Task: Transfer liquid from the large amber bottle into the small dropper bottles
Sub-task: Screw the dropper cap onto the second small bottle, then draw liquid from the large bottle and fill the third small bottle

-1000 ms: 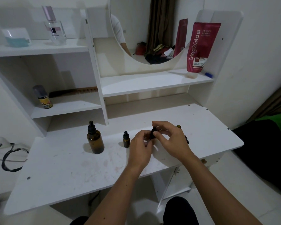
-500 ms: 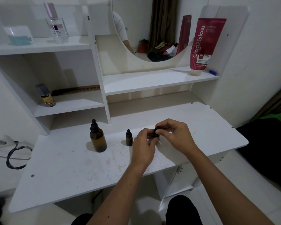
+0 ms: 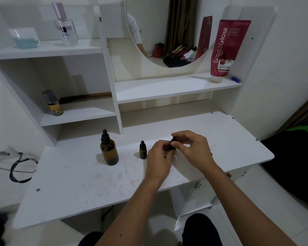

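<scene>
Early stage, I judge: the large amber bottle (image 3: 109,151) stands capped on the bench (image 3: 78,183) (untouched). Both hands, left hand (image 3: 158,161) and right hand (image 3: 194,150), grip one small dropper bottle (image 3: 172,144), seemingly uncapping it.

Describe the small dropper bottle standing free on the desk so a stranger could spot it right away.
On the white desk, below the shelves, the large amber bottle stands left of the person's hands. The small dropper bottle stands between it and the left hand, untouched. It is far shorter than the big one.
</scene>
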